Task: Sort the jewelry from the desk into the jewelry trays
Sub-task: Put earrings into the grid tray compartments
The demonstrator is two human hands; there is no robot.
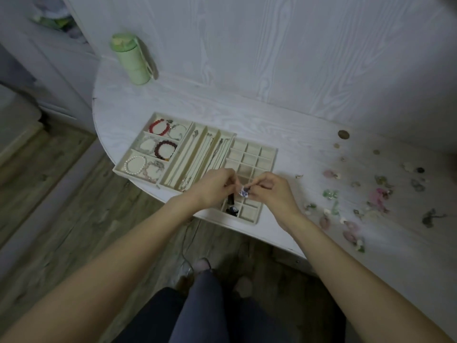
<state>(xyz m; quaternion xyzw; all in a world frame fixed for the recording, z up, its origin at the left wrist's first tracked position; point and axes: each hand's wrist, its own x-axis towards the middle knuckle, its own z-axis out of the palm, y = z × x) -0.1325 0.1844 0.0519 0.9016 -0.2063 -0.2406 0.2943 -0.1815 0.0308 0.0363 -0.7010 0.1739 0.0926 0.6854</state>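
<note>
Both hands meet over the grid tray [268, 154] at the tabletop [247, 115] front edge. Right hand [272, 191] grip pinches a small blue-and-white patterned earring [244, 193]; left hand [216, 188] grip has curled fingers at the same piece, actual hold unclear. Black item [232, 209] sits in a near cell. Bracelet tray [153, 147] holds red, dark red, pearl bracelets; necklace tray [197, 159] holds chains. Loose pink and green jewelry [351, 206] is scattered right, blurry. Green bottle [132, 60] stands at the back.
</note>
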